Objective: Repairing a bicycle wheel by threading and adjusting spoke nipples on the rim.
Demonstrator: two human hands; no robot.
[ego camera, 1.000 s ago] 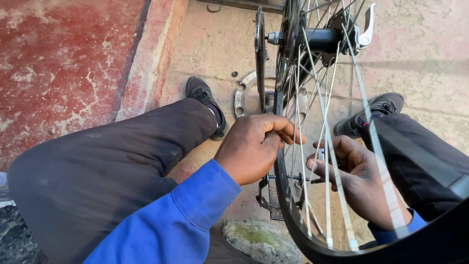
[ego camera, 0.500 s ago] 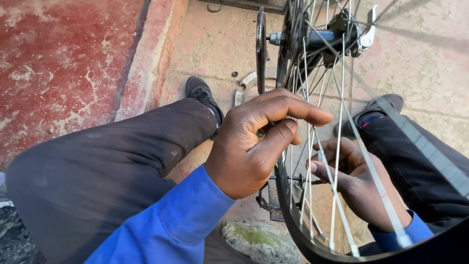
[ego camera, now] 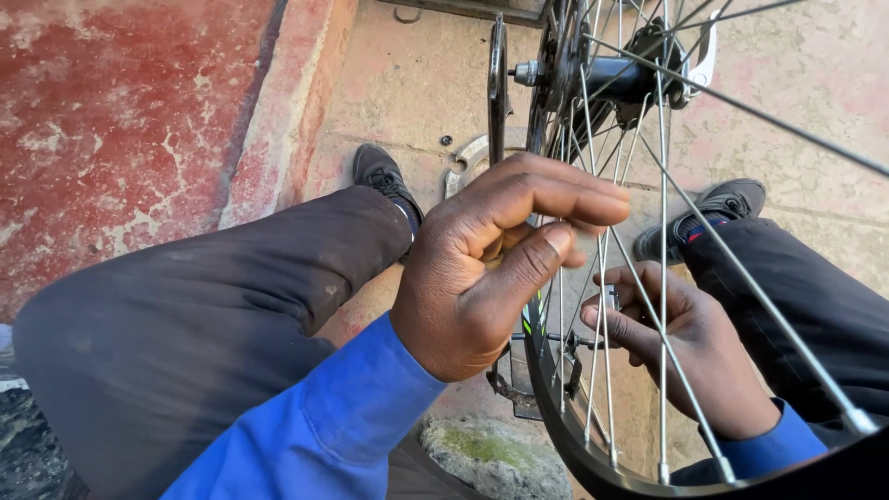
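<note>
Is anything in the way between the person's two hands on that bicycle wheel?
Yes. The left hand is on the near side of the wheel and the right hand on the far side, so the thin silver spokes stand between them.

The wheel (ego camera: pixel 648 231) fills the right of the frame, its hub (ego camera: pixel 620 79) at upper centre. The left hand (ego camera: pixel 491 268) sits centre, before the spokes; the right hand (ego camera: pixel 685 343) lies behind them, lower right. A raised ledge (ego camera: pixel 287 111) runs along the upper left.

The bicycle wheel (ego camera: pixel 648 231) is cut off by the top, right and bottom edges. The right hand (ego camera: pixel 685 347) sits behind the spokes (ego camera: pixel 662 278), its fingers closed on something too small to identify. The left hand (ego camera: pixel 491 268) hides part of the rim (ego camera: pixel 556 398).
</note>
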